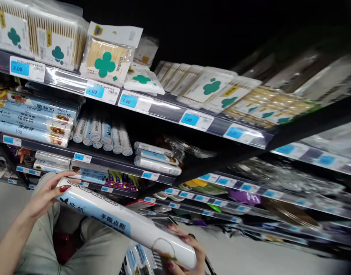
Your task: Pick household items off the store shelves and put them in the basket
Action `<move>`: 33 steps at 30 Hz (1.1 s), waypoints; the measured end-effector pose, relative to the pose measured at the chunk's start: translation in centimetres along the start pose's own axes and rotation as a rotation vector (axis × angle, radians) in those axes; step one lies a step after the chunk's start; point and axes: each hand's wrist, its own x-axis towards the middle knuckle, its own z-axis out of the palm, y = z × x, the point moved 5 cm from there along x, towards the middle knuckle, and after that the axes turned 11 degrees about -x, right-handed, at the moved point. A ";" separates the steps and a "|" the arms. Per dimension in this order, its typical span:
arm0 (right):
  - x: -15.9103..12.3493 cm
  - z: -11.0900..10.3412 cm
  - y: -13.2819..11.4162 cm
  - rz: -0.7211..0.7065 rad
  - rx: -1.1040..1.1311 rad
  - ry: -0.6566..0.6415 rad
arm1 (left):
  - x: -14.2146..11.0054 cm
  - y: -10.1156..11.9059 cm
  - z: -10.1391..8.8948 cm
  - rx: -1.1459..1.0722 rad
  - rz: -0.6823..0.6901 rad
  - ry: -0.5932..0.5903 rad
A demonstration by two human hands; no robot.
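A long white and light-blue roll of food storage bags (120, 217) is held at a slant across my lap, its printed label facing me. My left hand (47, 196) grips its left end, thumb on the front and fingers behind. Around the lower right end, my right hand (196, 248) is closed, with part of the palm hidden by the roll. Beneath that hand, more packaged rolls (139, 258) lie in a dark shopping basket (158, 261) that is partly covered.
Similar rolls lie stacked on the middle shelf (32, 122), with others standing end-on (106, 133) beside them. Packs of cotton swabs (53, 42) and toothpicks (105, 61) line the upper shelf. Price tags (102, 91) run along the shelf edges. Shelving at right is blurred.
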 end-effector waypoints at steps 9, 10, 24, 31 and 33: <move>-2.5 2.4 0.1 0.260 0.153 -0.068 | -1.3 -1.1 -1.2 0.150 0.532 -0.141; -2.9 2.6 0.7 0.299 0.135 -0.069 | -1.6 -1.3 -1.5 0.197 0.581 -0.203; -8.9 3.1 1.2 0.071 0.193 0.119 | -2.8 -3.1 -4.2 0.219 0.640 -0.412; -8.8 2.8 1.2 0.067 0.150 0.155 | -2.5 -3.9 -3.9 0.109 0.559 -0.431; -8.8 3.0 1.2 0.093 0.169 0.156 | -2.4 -3.9 -3.9 0.084 0.559 -0.441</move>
